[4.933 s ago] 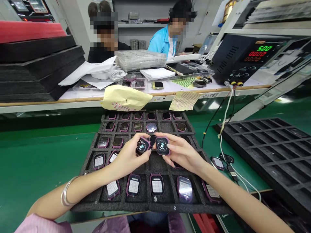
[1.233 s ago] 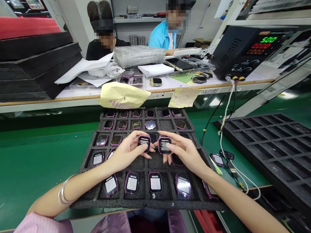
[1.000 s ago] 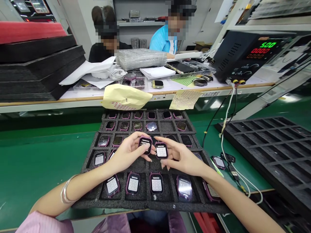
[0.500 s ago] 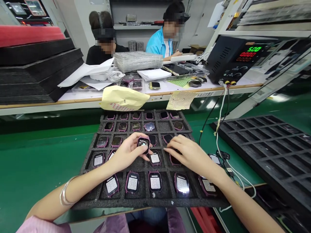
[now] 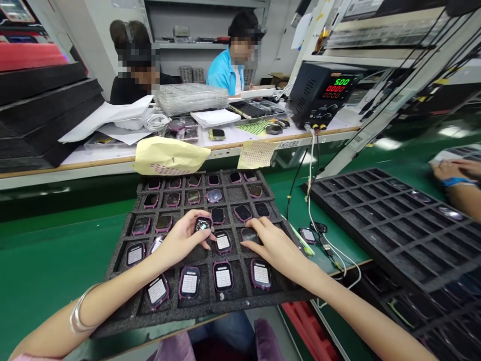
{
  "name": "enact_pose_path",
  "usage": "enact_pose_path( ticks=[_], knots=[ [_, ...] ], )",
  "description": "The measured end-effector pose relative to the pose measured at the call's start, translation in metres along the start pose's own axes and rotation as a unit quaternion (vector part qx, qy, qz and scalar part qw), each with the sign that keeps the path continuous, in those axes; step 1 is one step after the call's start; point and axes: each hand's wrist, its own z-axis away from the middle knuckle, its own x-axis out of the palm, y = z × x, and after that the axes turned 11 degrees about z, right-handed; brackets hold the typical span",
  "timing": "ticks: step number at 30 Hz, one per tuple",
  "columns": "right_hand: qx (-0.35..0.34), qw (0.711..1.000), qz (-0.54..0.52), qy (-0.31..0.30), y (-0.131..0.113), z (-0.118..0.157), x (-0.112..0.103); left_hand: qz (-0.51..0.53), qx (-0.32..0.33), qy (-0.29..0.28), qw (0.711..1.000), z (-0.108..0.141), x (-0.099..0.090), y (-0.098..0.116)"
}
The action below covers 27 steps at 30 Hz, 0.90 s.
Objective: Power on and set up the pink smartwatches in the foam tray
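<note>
My left hand [image 5: 185,234] holds a purple-framed smartwatch case [image 5: 203,224] above the black foam tray [image 5: 180,314]. Its screen is lit with a watch face, and my thumb lies against the lower edge of the screen. Over the tray's right half, my right hand [image 5: 271,244] has thumb and fingers closed around a dark-screened smartwatch [image 5: 248,234] at its compartment; the hand partly covers that watch. Between the hands lies a smartwatch with a white grid on screen [image 5: 223,241]. Several more purple watches fill compartments, those at the back dark, those in front lit.
A second foam tray [image 5: 349,200] stands to the right, with another person's hand [image 5: 449,170] beyond it. Cables [image 5: 308,193] hang from a power supply [image 5: 313,95] on the shelf. Foam slabs [image 5: 41,120] are stacked at left. Two people sit behind the shelf.
The view has turned rightward, so the scene sits further left. My right fingers now close around the dark watch, showing more of it. My left hand keeps its watch. Another person's hand appears at right.
</note>
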Motion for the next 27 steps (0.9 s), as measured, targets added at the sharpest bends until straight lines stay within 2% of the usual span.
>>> enact_pose_path(
  ticks=[5,9,11,13,15,19,22,27],
  knots=[
    [-0.014,0.995,-0.094,-0.019,0.019,-0.02,-0.013,0.003,0.003,0.005,1.0,0.001,-0.001,0.004],
    [-0.06,0.983,-0.171,-0.018,0.007,-0.038,-0.034,0.039,0.01,0.005,0.999,-0.002,-0.004,0.002],
    [-0.081,0.961,-0.261,-0.031,-0.008,-0.046,-0.044,0.06,0.009,0.009,0.998,-0.003,-0.005,0.001],
    [-0.074,0.917,-0.386,-0.069,-0.024,-0.053,-0.049,0.084,0.005,0.014,0.996,-0.003,-0.005,0.001],
    [-0.028,0.874,-0.475,-0.1,-0.036,-0.059,-0.046,0.105,-0.003,0.016,0.994,-0.003,-0.006,0.002],
    [0.049,0.856,-0.504,-0.099,-0.041,-0.065,-0.024,0.129,-0.02,0.022,0.991,-0.004,-0.008,0.002],
    [0.052,0.838,-0.528,-0.128,-0.035,-0.062,-0.008,0.137,-0.042,0.016,0.99,-0.004,-0.009,0.002],
    [0.054,0.778,-0.596,-0.194,-0.025,-0.053,-0.003,0.124,-0.084,0.003,0.989,-0.002,-0.006,0.003]
  ],
)
